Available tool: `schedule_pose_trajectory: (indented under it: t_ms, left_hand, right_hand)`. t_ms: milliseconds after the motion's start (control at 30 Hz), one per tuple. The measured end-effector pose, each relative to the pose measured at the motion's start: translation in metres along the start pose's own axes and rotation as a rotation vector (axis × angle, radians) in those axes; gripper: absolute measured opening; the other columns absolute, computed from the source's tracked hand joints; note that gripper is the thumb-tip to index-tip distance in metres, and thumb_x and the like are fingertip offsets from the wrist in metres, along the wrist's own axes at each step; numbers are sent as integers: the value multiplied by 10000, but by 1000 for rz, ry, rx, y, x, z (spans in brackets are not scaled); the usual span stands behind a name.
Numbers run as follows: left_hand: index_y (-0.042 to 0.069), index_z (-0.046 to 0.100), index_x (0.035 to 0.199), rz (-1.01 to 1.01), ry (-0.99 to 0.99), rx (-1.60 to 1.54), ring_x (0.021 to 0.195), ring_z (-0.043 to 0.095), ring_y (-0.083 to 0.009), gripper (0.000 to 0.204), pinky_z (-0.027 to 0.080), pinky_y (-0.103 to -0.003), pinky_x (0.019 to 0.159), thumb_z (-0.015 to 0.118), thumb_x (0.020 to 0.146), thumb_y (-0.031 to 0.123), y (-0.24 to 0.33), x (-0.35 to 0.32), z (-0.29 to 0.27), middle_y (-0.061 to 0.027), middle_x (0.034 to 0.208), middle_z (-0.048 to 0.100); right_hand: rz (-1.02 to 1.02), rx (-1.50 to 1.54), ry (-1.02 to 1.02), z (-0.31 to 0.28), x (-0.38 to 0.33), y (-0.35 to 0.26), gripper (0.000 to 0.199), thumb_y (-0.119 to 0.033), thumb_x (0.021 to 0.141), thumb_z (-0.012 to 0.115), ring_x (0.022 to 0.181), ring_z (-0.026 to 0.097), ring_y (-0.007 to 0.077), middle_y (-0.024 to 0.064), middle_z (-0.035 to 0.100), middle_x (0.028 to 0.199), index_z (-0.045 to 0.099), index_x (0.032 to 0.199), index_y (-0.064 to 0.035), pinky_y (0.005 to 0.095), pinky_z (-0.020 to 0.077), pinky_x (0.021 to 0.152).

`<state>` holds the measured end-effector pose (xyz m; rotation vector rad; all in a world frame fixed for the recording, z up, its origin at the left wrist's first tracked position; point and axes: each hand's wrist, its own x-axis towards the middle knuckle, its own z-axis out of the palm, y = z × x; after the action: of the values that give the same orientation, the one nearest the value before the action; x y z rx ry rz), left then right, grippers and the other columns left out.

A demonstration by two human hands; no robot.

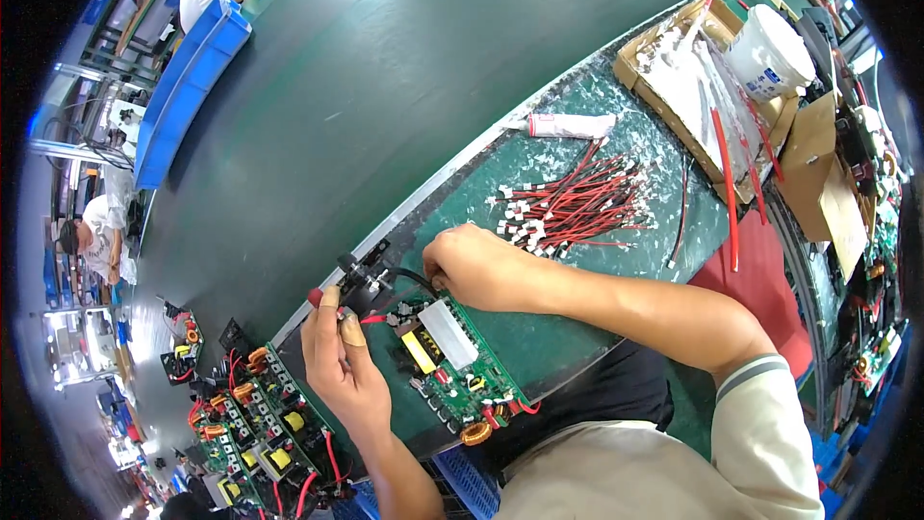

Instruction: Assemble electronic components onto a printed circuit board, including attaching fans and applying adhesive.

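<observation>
Green circuit board, silver heatsink.

right hand: fingertips hidden behind black cable | circuit board: small parts too tiny to tell | board stack: cut off at lower edge | far workers: blurred at rim

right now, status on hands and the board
Left hand pinching a red wire. Right hand on a black cable at the green circuit board. Wire bundle lies clear beyond.
</observation>
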<state>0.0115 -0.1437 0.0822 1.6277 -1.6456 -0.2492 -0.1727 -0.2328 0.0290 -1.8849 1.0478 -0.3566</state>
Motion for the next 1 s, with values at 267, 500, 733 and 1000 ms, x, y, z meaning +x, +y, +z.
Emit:
schedule_pose_trajectory:
  t_ms: [267,500,733,1000]
  left_hand:
    - [161,643,1277,328,-607,665,1460,141,-478,747,240,-674,1111,891,595,337,67,40,-2,-149,1614,155]
    - [150,673,1195,293,-804,724,1472,159,-449,757,246,-614,1140,903,517,398,65,63,4,-138,1639,93]
    - [87,672,1111,399,-691,688,1453,199,-452,653,283,-581,1125,894,543,323,63,47,2,-172,1609,174]
    - [71,667,1069,419,-665,645,1443,219,-442,596,313,-616,1097,885,595,359,61,48,2,-144,1591,202]
  right_hand:
    - [24,25,1,-1,5,8,130,-51,807,649,885,690,375,213,706,874,716,902,6,434,542,795]
    - [-22,90,59,-3,4,3,135,-10,758,604,898,676,441,303,669,856,696,831,57,475,551,775]
    - [-3,143,71,-2,-2,-1,110,5,742,614,863,679,441,297,671,846,685,803,62,484,549,760]
    - [-23,29,71,4,-4,-3,102,-18,799,618,889,664,412,240,684,863,696,847,26,469,526,784]
